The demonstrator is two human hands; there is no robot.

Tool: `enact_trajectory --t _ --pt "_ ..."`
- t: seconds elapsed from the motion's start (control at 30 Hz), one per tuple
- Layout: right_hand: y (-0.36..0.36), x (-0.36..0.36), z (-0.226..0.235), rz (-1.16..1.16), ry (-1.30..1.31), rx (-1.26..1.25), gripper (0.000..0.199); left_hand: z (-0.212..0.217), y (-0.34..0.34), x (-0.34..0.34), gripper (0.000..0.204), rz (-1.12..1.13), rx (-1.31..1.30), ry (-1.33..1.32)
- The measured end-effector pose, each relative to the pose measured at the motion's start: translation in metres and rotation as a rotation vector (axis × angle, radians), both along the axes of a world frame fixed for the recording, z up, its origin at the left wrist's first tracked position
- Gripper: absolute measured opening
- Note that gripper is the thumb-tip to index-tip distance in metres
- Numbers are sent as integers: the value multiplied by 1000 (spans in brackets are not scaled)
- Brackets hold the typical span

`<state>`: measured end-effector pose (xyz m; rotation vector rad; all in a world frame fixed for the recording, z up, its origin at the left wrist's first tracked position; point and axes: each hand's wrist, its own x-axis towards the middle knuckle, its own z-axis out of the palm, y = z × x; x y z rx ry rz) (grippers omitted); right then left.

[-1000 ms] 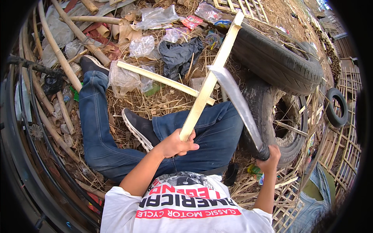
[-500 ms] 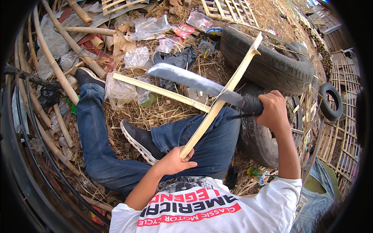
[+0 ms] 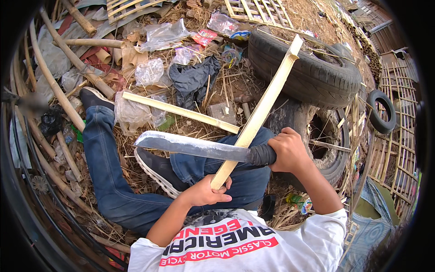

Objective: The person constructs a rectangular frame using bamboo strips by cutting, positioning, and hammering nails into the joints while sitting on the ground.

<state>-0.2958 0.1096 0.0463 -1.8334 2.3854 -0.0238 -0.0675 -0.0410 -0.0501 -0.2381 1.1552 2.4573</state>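
Observation:
My left hand [image 3: 205, 192] is closed round the near end of a pale split bamboo strip [image 3: 266, 105]. The strip slants up and away to the right, its far end by the upper tire. In my right hand [image 3: 291, 150] is the black-wrapped handle of a machete [image 3: 195, 148]. Its blade points left and crosses the bamboo strip a little beyond my left hand; from this view I cannot tell how firmly they touch. Another bamboo strip [image 3: 181, 111] lies beyond the blade, its right end close to the held strip.
Worn tires [image 3: 308, 75] are stacked at the right beyond my knee. My bent jeans-clad legs [image 3: 108, 158] lie under the work. Bamboo poles [image 3: 59, 93] lie at the left, plastic bags [image 3: 192, 79] litter the straw-covered ground, and bamboo lattices [image 3: 394, 122] stand at the far right.
The machete has come down and toward me along the held bamboo strip, with my right hand moving lower and left. My left hand keeps its hold on the strip.

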Motion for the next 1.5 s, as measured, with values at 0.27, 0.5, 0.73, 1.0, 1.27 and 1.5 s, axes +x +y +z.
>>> enact_trajectory --t 0.27,0.5,0.73,1.0,1.27,1.5 --pt "0 -61 42 -3 216 -116 30 17 -8 5 30 -10 132 -53" --pt "19 -98 82 -266 428 -130 20 14 -6 12 31 -27 83 -8" --pt "-4 -39 51 -119 273 -81 26 21 -10 -4 29 63 -78 -3" --pt "3 -95 97 -355 516 -160 24 1 -13 24 28 49 -349 85" --pt "2 -76 73 -205 508 -33 20 -1 -7 9 29 23 -242 82" --pt "12 -99 112 -289 602 -147 22 -14 -12 30 27 13 -236 121"
